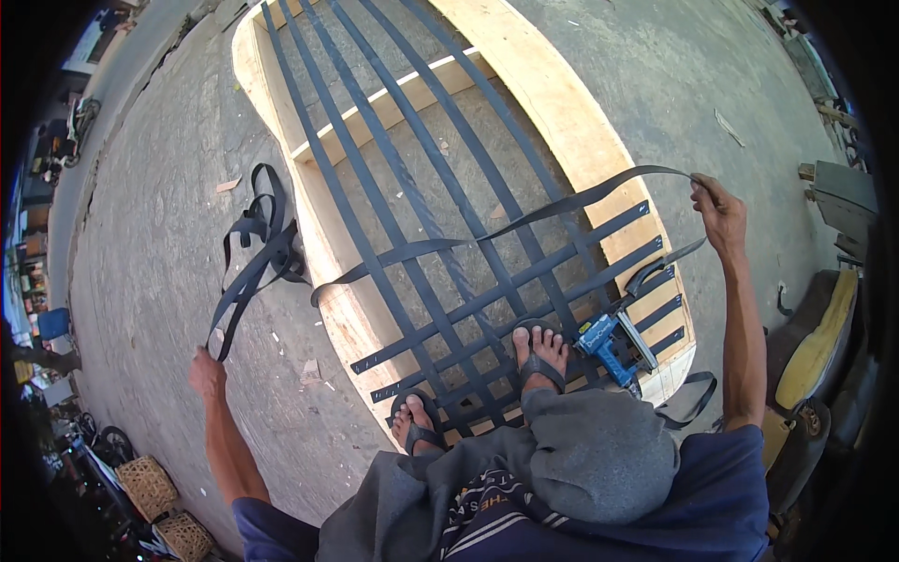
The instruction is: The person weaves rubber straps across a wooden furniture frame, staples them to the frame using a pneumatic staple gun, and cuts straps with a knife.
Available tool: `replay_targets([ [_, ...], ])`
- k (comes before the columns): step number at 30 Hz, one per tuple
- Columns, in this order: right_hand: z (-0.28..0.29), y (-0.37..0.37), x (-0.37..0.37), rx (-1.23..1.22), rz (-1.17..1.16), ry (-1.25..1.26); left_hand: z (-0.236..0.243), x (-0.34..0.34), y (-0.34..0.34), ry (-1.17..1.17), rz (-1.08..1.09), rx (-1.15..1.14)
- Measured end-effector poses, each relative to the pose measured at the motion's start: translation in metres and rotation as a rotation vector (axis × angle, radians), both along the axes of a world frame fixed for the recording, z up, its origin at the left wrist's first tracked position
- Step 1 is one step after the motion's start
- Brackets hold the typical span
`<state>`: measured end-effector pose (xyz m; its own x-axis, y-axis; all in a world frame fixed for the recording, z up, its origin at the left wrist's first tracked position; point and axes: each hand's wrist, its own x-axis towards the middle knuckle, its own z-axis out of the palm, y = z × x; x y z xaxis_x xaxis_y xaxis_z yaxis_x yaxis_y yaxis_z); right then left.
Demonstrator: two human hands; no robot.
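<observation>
My right hand (721,214), raised beyond the right rail, pinches one end of a black webbing strap (592,196). That strap runs loosely leftward over the wooden frame (571,112), across the lengthwise bands. My left hand (208,373), out to the left of the frame, is closed round hanging black webbing (242,292). Several bands are stretched along the frame, and crosswise ones (492,292) weave through them near me, stapled at the rails. A blue staple gun (613,348) lies on the bands and right rail by my right foot.
My sandalled feet (541,358) are among the crossed bands at the near end. A wooden crosspiece (389,105) spans the frame farther off. Woven baskets (148,489) stand at the lower left. Seat-like parts with yellow padding (817,342) and a grey box (843,201) are at the right.
</observation>
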<state>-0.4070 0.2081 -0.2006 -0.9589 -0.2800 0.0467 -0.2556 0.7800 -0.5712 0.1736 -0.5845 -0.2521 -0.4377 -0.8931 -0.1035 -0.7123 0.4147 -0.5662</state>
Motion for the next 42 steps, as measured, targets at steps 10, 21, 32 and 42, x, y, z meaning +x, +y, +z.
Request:
replay_targets([
  [10,-0.006,-0.092,0.037,-0.779,0.073,-0.265,0.182,0.173,0.093,0.348,0.635,0.336],
  [21,0.114,-0.241,0.075,-1.235,1.314,-0.031,0.195,-0.351,0.377,1.086,-0.473,1.923],
  [32,0.083,-0.232,0.058,-1.411,1.063,-0.174,0.156,-0.388,0.386,1.108,-0.974,1.799],
  [42,0.030,-0.292,0.106,-1.005,0.728,-0.487,0.208,-0.316,0.267,1.766,-0.505,1.659],
])
